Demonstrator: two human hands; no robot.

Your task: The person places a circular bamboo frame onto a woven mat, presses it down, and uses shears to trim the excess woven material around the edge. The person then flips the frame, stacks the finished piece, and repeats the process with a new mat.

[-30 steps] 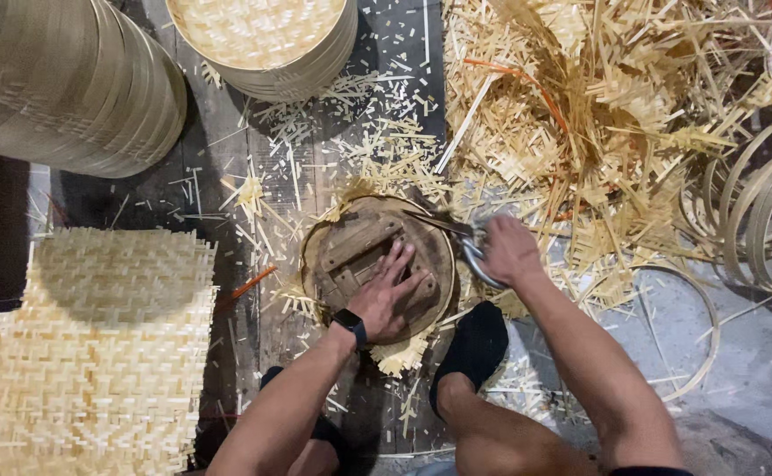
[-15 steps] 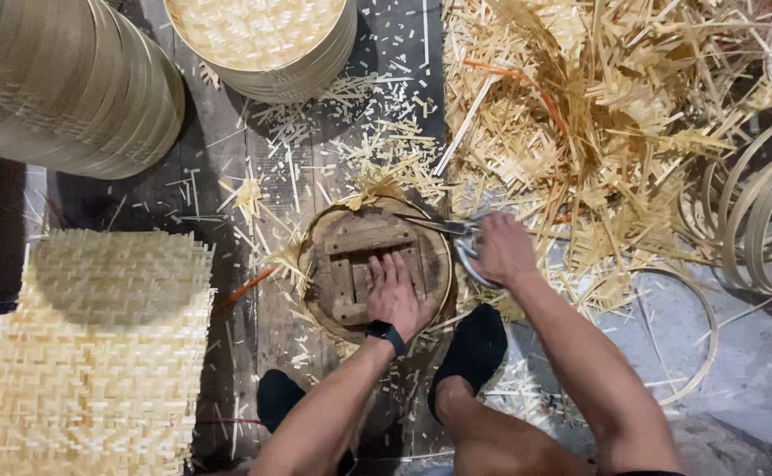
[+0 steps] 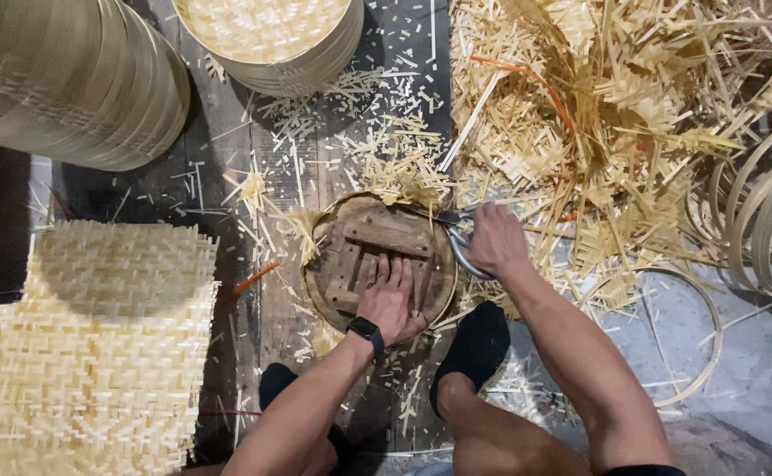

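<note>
A round wooden form (image 3: 355,251) with cross battens lies on the floor, with a woven bamboo mat pressed under it and its frayed edge (image 3: 403,181) sticking out at the top. My left hand (image 3: 388,298) lies flat on the form's lower right part, fingers together, a dark watch on the wrist. My right hand (image 3: 492,240) grips metal shears (image 3: 458,240) at the form's right rim, their blades pointing left along the edge.
A stack of square woven mats (image 3: 95,344) sits at the left. Stacked round bamboo rims (image 3: 68,79) and a round woven tray stack (image 3: 271,40) lie at the top. A heap of bamboo offcuts (image 3: 615,123) and loose hoops (image 3: 756,220) fill the right. My black-socked feet (image 3: 474,348) rest below the form.
My left hand has slid lower and to the right on the wooden form. The form and mat have turned a little. My right hand with the shears stays at the right rim.
</note>
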